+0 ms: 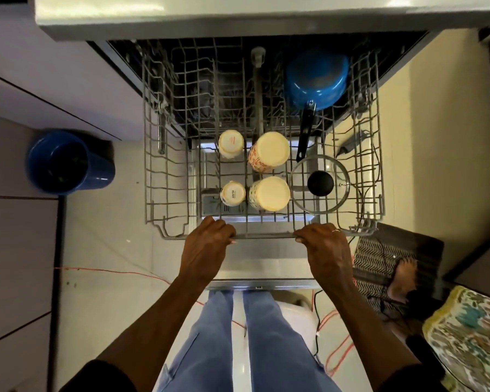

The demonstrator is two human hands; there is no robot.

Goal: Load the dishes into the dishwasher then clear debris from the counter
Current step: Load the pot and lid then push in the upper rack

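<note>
Head view: the grey wire dishwasher rack is drawn out over the open dishwasher door, and its front rail lies directly under both hands. The left hand grasps that rail left of centre with its fingers curled over the wire. The right hand grasps it right of centre in the same way, a thin ring on one finger. The rail runs left to right across the person, and the rack's back end sits in the dark dishwasher cavity beneath the pale counter edge.

In the rack, well beyond the hands, stand four cream cups, all bottom-up: two small ones on the left and two wider ones just beside them. A round glass lid with a black knob lies flat at the front right, nearest the right hand. Behind it a blue saucepan sits upturned, its long black handle pointing back toward the person and ending near the lid's rim.

On the floor to the left stands a blue bin, and to the right lies a zigzag-patterned mat.
</note>
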